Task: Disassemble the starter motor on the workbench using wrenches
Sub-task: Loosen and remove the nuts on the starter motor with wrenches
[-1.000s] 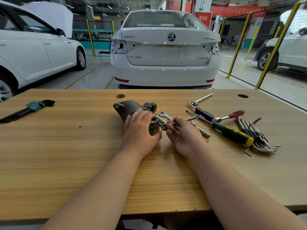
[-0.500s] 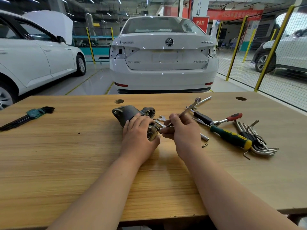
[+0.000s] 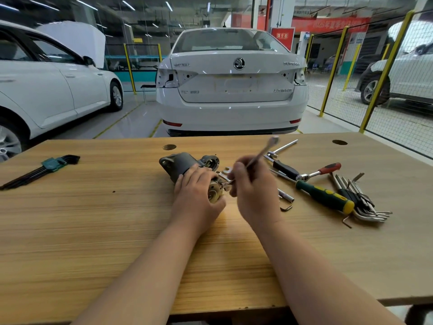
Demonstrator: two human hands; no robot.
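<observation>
Swinging up since a second ago, the wrench (image 3: 263, 151) that lay low and nearly flat in the right hand (image 3: 255, 193) now slants steeply, its far end raised toward the back edge of the bench (image 3: 93, 231) and blurred by motion; the right hand itself has turned from palm-up to knuckles-up and lifted beside the motor's near end. From the head view, that hand's fingers curl round the wrench's lower shaft, while the tool's near end reaches in at the metal fittings on the end of the starter motor (image 3: 185, 163); whether it sits on a nut there is too blurred to tell. The left hand (image 3: 199, 192) stays where it was, fingers wrapped over the motor's body, holding it down on the bench near the middle, its brass-coloured end cap facing the camera. A small open-end spanner (image 3: 226, 170) lies just behind the two hands. To the right are a sliding T-bar (image 3: 284, 146), a red-handled ratchet (image 3: 329, 168), a green and yellow screwdriver (image 3: 325, 197) and a fan of loose hex keys (image 3: 362, 202), with a short metal tube (image 3: 286, 196) and one small hex key (image 3: 286, 208) nearer the right wrist. Far left lies a set of hex keys in a green holder (image 3: 54, 163). Beyond the bench stands a white car (image 3: 232, 95), tail toward the camera.
</observation>
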